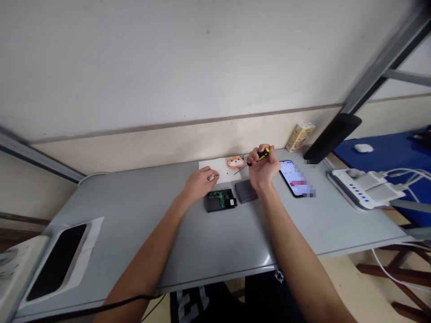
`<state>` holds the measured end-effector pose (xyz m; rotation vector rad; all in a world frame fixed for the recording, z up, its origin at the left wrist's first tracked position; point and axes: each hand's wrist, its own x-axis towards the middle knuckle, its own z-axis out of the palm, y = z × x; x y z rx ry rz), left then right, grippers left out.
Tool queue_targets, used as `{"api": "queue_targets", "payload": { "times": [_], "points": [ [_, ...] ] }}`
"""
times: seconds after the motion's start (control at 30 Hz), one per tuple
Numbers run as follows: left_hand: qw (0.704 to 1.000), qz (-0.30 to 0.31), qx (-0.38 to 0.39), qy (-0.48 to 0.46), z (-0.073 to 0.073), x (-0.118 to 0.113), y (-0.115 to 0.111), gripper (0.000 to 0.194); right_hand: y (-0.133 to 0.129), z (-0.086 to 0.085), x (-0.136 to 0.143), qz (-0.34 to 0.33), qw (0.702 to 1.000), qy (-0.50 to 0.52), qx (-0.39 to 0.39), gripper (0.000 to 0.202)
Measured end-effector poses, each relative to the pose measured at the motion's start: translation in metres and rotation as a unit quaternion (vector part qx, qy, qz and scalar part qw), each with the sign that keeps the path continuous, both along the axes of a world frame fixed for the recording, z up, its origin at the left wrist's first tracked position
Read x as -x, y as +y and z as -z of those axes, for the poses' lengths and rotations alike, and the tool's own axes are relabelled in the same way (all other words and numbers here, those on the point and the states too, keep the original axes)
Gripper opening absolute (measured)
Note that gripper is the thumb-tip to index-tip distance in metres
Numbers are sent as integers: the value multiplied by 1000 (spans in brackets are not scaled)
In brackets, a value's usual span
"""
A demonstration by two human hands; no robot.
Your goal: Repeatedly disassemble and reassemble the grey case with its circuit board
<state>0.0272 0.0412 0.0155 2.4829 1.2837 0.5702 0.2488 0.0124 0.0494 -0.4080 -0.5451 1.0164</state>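
Note:
My right hand (263,168) is closed around the black and yellow handle of a screwdriver (263,154). Its thin shaft slants down to the left, the tip over a white sheet of paper (208,166). My left hand (201,184) is closed at the paper's left side, with a small whitish piece (212,177) at its fingertips, too small to name. Just below that hand lies an opened dark device (220,200) with a green circuit board showing. Beside it rests a dark grey flat cover (245,192), partly hidden by my right wrist. Tiny dark bits lie on the paper.
An orange animal-face item (235,162) sits on the paper's far edge. To the right are a lit phone (292,178), a carton (300,137), a black cylinder (332,138) and a power strip (362,190) with plugs. A black-screened device (59,260) lies left.

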Motion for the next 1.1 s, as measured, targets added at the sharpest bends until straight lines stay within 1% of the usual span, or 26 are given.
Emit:
{"api": "queue_targets", "payload": {
  "times": [0.07, 0.13, 0.2, 0.27, 0.33, 0.4, 0.43, 0.5, 0.53, 0.57, 0.63, 0.7, 0.73, 0.87, 0.93, 1.0, 1.03, 1.1],
  "points": [
    [999, 26, -5, 36, -3, -14, 13, 24, 1, 3, -10, 15, 1000, 1, 2, 35],
    [998, 39, 4, 59, -5, -24, 23, 25, 1, 5, -17, 28, 1000, -12, 7, 35],
    [996, 47, 18, 75, -5, -27, 27, 27, 1, 5, -22, 42, 999, -30, 11, 35],
    [996, 44, 24, 79, -5, -24, 24, 29, 0, 2, -28, 58, 997, -51, 12, 35],
    [998, 26, 17, 60, -4, -18, 11, 33, -2, -2, -33, 83, 993, -83, 17, 37],
    [1000, 16, 5, 25, -2, -10, -9, 37, -7, -8, -39, 109, 984, -136, 20, 40],
    [999, 29, 10, 17, 0, -7, -21, 42, -11, -11, -43, 118, 978, -172, 17, 41],
    [997, 67, 37, 32, 4, -1, -43, 62, -21, -18, -48, 117, 957, -266, 8, 43],
    [994, 83, 50, 41, 6, 1, -53, 70, -26, -21, -51, 109, 941, -319, 4, 43],
    [994, 88, 53, 44, 7, 2, -60, 74, -32, -24, -52, 96, 923, -373, 5, 43],
    [994, 84, 53, 39, 10, 4, -69, 70, -43, -26, -53, 79, 876, -475, 15, 40],
    [996, 68, 53, 24, 11, 4, -71, 62, -54, -24, -52, 71, 821, -566, 30, 36],
    [996, 60, 56, 17, 11, 4, -70, 62, -58, -21, -51, 68, 794, -603, 37, 34],
    [997, 40, 62, -14, 12, 4, -70, 67, -74, -4, -50, 72, 697, -712, 40, 28],
    [997, 30, 63, -34, 12, 5, -71, 67, -81, 7, -51, 86, 647, -756, 39, 27],
    [996, 19, 69, -54, 12, 7, -71, 69, -86, 18, -52, 102, 604, -790, 41, 23],
    [995, 15, 75, -64, 11, 9, -70, 70, -88, 24, -52, 110, 587, -800, 45, 21],
    [992, 15, 87, -88, 7, 11, -68, 72, -91, 36, -51, 119, 570, -811, 58, 20]
  ]
}}
